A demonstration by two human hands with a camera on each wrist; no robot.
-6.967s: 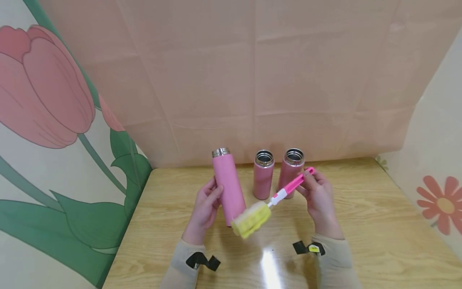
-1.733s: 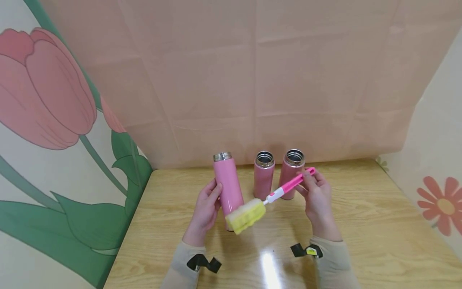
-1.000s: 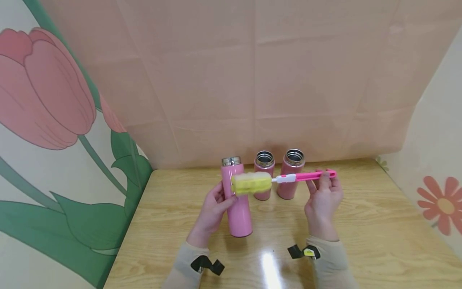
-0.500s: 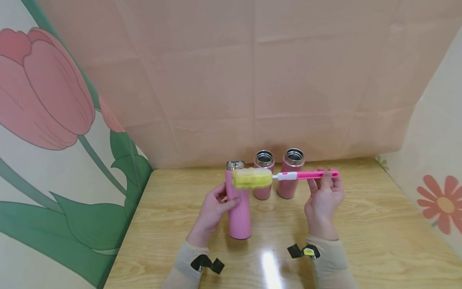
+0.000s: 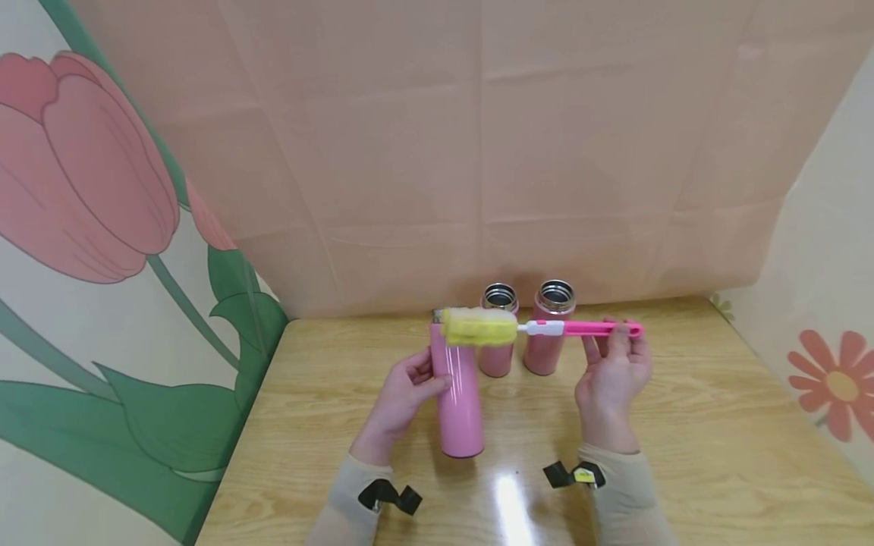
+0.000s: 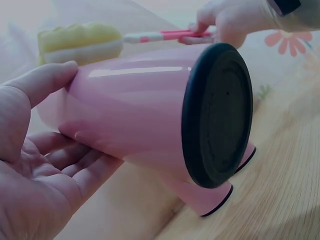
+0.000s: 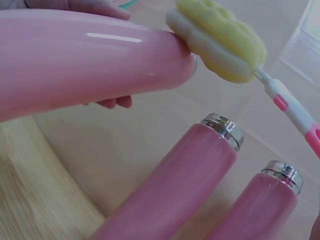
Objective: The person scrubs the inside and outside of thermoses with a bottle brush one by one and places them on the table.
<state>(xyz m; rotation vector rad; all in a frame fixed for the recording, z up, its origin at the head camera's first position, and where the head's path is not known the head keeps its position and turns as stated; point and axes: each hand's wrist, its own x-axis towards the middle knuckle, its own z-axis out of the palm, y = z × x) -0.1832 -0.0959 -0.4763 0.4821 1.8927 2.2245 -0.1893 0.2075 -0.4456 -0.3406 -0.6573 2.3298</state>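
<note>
My left hand (image 5: 403, 394) grips a tall pink vacuum bottle (image 5: 460, 413) around its middle, thumb in front, above the table. The bottle tilts slightly, and its dark base (image 6: 220, 115) faces the left wrist camera. My right hand (image 5: 614, 383) pinches the pink end of a bottle brush (image 5: 580, 328) between thumb and fingers. The brush lies level; its yellow and white sponge head (image 7: 220, 40) is against the outside of the bottle near the neck. That sponge covers most of the steel neck in the head view.
Two shorter pink bottles stand upright and uncapped behind, one in the middle (image 5: 496, 360) and one to its right (image 5: 544, 353). The wooden table (image 5: 717, 425) ends at a pink cloth backdrop (image 5: 478, 152). A flower-painted wall (image 5: 102, 318) rises at left.
The sponge has risen from the held bottle's lower part to its neck. The brush has turned from slanted to level. The held bottle has shifted right and slightly nearer; both grips stay.
</note>
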